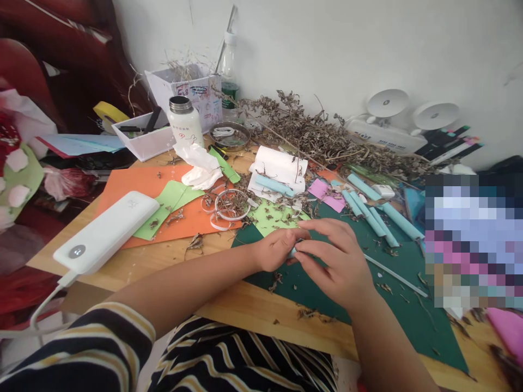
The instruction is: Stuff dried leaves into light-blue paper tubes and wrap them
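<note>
My left hand (277, 250) is closed around a small light-blue paper roll (291, 252), of which only a bit shows between the fingers. At the roll's near end, the thumb and fingers of my right hand (341, 267) pinch it, with the upper fingers stretched out. Both hands meet above a dark green sheet (392, 307) strewn with dry leaf bits. A thin white stick (396, 276) lies just right of my right hand. Several rolled light-blue paper tubes (370, 215) rest further back on the right. Behind my hands is a light green sheet (269, 218) with leaf crumbs on it.
Dried leafy stalks (318, 130) pile along the wall. At the left are a white power bank (106, 231) with a cable, orange paper (122, 188), crumpled tissue (200, 166) and an uncapped white bottle (183, 122). A tape ring (232, 204) lies mid-table; a plastic bottle (229, 81) stands behind.
</note>
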Available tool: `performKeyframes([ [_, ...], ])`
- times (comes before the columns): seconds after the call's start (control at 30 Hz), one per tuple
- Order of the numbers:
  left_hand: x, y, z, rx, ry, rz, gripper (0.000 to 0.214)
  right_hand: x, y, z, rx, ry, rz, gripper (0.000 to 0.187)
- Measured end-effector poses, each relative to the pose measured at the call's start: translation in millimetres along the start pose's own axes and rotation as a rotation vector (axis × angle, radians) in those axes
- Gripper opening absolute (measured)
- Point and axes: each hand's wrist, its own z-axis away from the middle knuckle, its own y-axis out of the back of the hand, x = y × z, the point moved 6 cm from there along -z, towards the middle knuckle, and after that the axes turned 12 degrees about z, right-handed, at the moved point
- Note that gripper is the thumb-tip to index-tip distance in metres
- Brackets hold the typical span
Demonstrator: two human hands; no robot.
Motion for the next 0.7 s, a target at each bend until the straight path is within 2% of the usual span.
performKeyframes([
  [0.1,-0.7,-0.4,0.5,0.000,0.035,0.036,0.061,6.5,-2.0,-0.3,-0.035,-0.136,-0.062,0.009],
  [0.2,0.0,0.4,0.6,0.002,0.039,0.011,0.064,12.2,-7.9,1.6,-0.135,-0.245,-0.115,0.011],
  [0.27,0.8,0.7,0.3,-0.003,0.035,-0.020,0.065,10.8,-10.3,2.6,-0.212,-0.219,-0.141,0.015],
  [0.33,1.0,0.5,0.1,-0.008,0.043,-0.031,0.064,8.9,-6.9,3.3,-0.228,-0.161,-0.138,0.015],
  [0.47,2.2,-1.8,-0.2,-0.036,0.028,0.070,0.062,17.9,11.7,7.2,-0.065,-0.200,-0.193,0.015],
  [0.53,3.1,-2.8,-0.5,-0.053,0.012,0.113,0.062,23.6,15.4,10.3,-0.027,-0.236,-0.192,0.014],
  [0.7,2.9,-2.2,-0.9,-0.041,0.017,0.101,0.063,23.7,-0.9,15.7,-0.162,-0.191,-0.062,0.012],
])
